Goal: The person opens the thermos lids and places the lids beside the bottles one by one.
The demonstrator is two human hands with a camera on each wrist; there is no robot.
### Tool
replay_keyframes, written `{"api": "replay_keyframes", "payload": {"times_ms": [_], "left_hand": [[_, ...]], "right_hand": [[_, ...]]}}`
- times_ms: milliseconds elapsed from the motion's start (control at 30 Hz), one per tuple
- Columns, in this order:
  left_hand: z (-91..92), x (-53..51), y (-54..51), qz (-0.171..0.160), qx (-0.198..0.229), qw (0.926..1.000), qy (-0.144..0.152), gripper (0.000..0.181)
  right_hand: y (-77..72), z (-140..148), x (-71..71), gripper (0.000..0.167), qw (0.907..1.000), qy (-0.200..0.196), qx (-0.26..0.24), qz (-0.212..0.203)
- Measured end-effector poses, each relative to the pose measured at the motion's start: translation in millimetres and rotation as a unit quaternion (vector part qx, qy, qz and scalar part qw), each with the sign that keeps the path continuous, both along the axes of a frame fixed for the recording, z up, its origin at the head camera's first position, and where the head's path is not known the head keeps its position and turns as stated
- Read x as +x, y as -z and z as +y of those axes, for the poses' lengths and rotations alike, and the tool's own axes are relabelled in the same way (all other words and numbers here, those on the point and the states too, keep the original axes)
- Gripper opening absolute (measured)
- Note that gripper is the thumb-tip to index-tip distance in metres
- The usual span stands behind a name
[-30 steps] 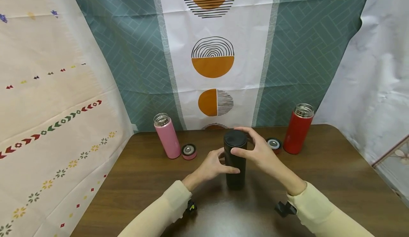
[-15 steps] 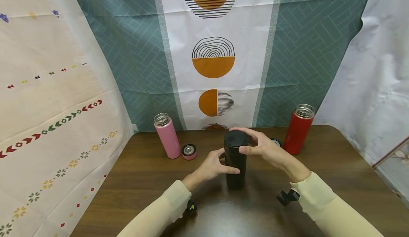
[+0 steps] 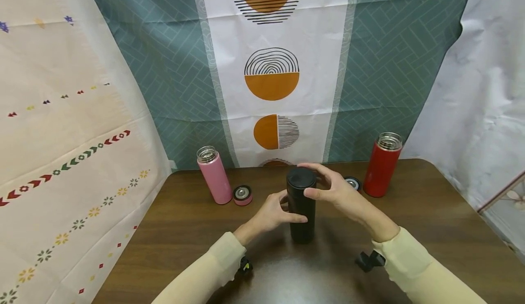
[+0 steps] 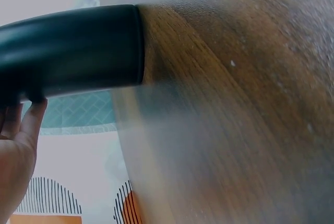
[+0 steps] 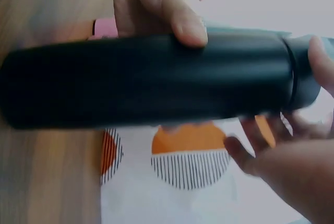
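Observation:
A black thermos flask (image 3: 302, 231) stands upright on the wooden table in front of me, with its black lid (image 3: 301, 177) on top. My left hand (image 3: 270, 213) grips the body from the left, thumb across the near side. Around the lid, from the right, my right hand (image 3: 335, 191) curls its thumb and fingers. In the right wrist view the thumb of the right hand (image 5: 297, 156) lies on the lid, and the left thumb (image 5: 190, 28) presses the body. The left wrist view shows the flask's lower part (image 4: 78, 51) and some fingers of the left hand (image 4: 21, 145).
A pink flask (image 3: 215, 176) without a lid stands at the back left, its pink lid (image 3: 243, 194) beside it. At the back right is a lidless red flask (image 3: 382, 169), with another lid (image 3: 352, 183) partly behind my right hand. Cloth hangs behind the table (image 3: 184, 249).
My right thumb has slid to the right along the lid's near side, and the right wrist has shifted outward. The left hand and the flask stay in place.

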State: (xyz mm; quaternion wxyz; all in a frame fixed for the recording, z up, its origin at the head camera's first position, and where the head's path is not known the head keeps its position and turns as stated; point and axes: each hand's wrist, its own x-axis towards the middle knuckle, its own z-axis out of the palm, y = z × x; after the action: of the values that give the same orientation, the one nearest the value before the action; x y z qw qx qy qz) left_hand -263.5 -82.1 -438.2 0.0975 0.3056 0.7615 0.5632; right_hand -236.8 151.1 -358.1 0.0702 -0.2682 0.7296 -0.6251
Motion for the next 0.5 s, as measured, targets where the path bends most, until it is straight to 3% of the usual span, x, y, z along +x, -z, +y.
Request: {"api": "replay_keyframes", "payload": {"times_ms": [67,133,267,367,433,500], "left_hand": [[-0.6,0.0,0.4,-0.001,0.001,1.0,-0.001,0.059],[-1.1,0.1,0.9,-0.001,0.001,1.0,-0.002,0.059],[-1.3,0.5,1.0,-0.001,0.001,1.0,0.001,0.059],[-0.8,0.6,0.5,0.0,0.004,1.0,0.004,0.059],[-0.7,0.3,0.3,0.0,0.004,1.0,0.005,0.059],[-0.9,0.1,0.2,-0.001,0.003,1.0,0.005,0.058]], "right_hand": [[-0.8,3.5,-0.9,0.064,0.9995,-0.029,0.002,-0.011],[-1.3,3.8,0.7,0.069,0.9995,-0.028,0.016,-0.003],[0.5,-6.7,7.5,0.08,0.9971,0.043,0.051,0.037],[2.0,-12.6,8.3,0.078,0.9927,0.088,0.064,0.052],[1.2,-11.0,6.4,0.073,0.9949,0.073,0.054,0.045],[0.2,-6.5,3.0,0.071,0.9989,0.028,0.03,0.025]]}}
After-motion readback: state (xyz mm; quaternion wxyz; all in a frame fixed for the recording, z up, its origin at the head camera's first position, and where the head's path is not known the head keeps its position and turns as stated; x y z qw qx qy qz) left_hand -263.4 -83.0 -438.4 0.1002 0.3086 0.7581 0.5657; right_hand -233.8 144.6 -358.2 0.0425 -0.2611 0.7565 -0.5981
